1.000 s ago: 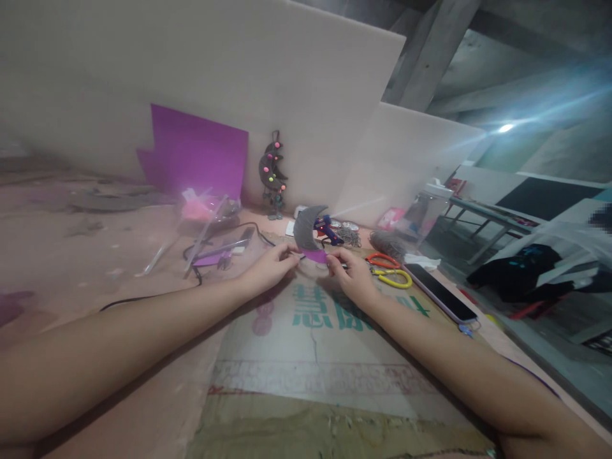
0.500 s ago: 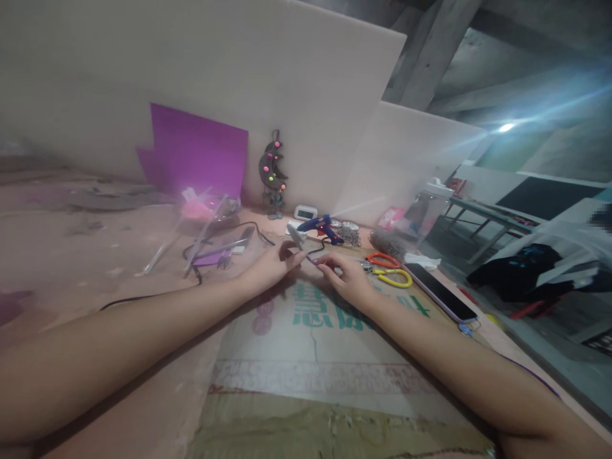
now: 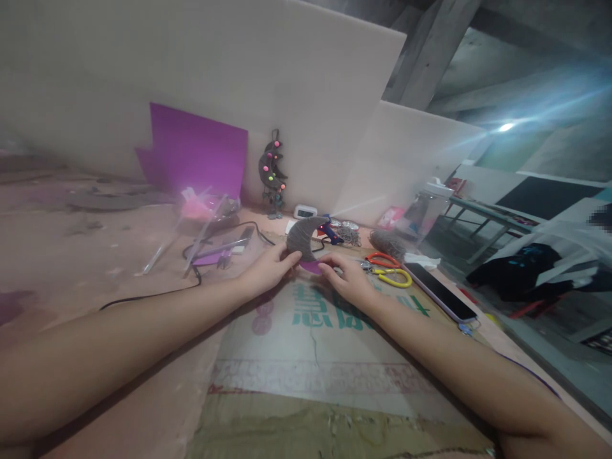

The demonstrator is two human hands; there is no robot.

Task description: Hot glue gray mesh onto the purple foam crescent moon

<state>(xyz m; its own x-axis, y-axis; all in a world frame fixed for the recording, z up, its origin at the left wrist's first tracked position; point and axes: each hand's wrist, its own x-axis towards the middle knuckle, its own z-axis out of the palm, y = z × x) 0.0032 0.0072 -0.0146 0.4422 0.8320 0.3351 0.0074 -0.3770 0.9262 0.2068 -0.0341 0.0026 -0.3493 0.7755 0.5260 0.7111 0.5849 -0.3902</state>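
My left hand [image 3: 268, 269] and my right hand [image 3: 347, 276] meet at the far end of a cardboard sheet [image 3: 325, 357]. Together they pinch a crescent moon shape [image 3: 301, 239], wrapped in grey yarn above with a bare purple tip below. The crescent stands upright between my fingertips. Both hands' fingers are closed on its lower end. Just behind it lies a blue glue gun [image 3: 329, 230] with a red light.
Orange and yellow scissors [image 3: 389, 268] and a phone [image 3: 438, 291] lie right of my hands. A decorated moon ornament [image 3: 273, 171] and purple sheets [image 3: 196, 152] lean against the white wall. A black cable [image 3: 157, 292], plastic bags and a small clock [image 3: 305, 212] lie on the left and back.
The crescent was upright, turned edge-on and low half a second ago, and now shows its broad grey side again. My hands stayed in nearly the same place.
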